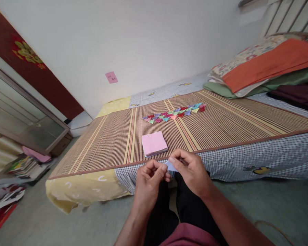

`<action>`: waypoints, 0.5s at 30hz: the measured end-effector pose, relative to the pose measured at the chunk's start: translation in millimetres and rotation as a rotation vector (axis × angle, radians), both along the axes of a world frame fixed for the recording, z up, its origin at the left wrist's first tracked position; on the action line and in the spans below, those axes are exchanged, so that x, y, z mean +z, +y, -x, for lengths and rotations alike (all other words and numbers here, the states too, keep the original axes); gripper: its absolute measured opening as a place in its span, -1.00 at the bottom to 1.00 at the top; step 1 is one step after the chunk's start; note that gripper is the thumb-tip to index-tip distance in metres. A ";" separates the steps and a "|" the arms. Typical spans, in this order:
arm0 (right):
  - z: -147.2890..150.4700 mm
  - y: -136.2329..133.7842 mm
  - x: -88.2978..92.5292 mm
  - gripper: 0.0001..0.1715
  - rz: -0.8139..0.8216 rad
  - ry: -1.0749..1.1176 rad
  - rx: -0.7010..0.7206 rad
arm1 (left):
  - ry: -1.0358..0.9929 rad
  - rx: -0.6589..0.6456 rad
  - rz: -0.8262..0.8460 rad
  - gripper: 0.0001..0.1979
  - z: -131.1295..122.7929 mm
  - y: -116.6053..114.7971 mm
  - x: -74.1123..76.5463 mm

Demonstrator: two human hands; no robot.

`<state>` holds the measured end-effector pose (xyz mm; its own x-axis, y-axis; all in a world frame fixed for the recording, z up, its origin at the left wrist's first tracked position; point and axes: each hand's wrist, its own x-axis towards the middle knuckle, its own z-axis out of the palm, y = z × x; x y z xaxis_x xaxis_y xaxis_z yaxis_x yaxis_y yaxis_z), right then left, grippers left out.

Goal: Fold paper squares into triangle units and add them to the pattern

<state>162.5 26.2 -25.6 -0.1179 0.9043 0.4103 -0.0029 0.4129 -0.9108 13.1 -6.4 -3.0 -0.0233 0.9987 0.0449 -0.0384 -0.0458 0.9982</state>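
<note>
Blue paper [172, 166]: held up by the mat's [105, 147] near edge. Left hand [151, 176]: thumb and finger pinched on one end. Right hand [192, 172]: same grip, other end; likely to steady so small a piece. Pink-topped stack [154, 143] just beyond, on mat, seemingly for easy reach. Folded pieces [181, 114] in rows farther back, probably set out of the hands' way.

1. The single view looks from head height, forward and down past the left hand [149, 179] and right hand [192, 171] (both near).
2. It faces the bed [105, 147], the wall [156, 41] farther back.
</note>
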 end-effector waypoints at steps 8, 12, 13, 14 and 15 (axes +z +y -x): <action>-0.1 4.2 -4.6 -0.73 0.138 0.076 0.092 | -0.021 -0.048 0.019 -0.72 4.8 5.3 -5.0; -1.7 4.3 -2.9 -0.75 0.165 0.020 0.174 | -0.101 0.072 0.001 -0.71 5.6 9.2 -9.9; -1.7 3.7 -2.4 -0.76 0.165 -0.010 0.190 | -0.120 0.101 -0.001 -0.70 6.5 10.4 -10.6; -1.6 3.0 -1.9 -0.76 0.158 -0.043 0.197 | -0.131 0.118 0.000 -0.69 7.7 11.6 -11.0; -1.4 2.2 -1.4 -0.75 0.149 -0.072 0.193 | -0.131 0.121 0.006 -0.68 9.0 12.7 -10.9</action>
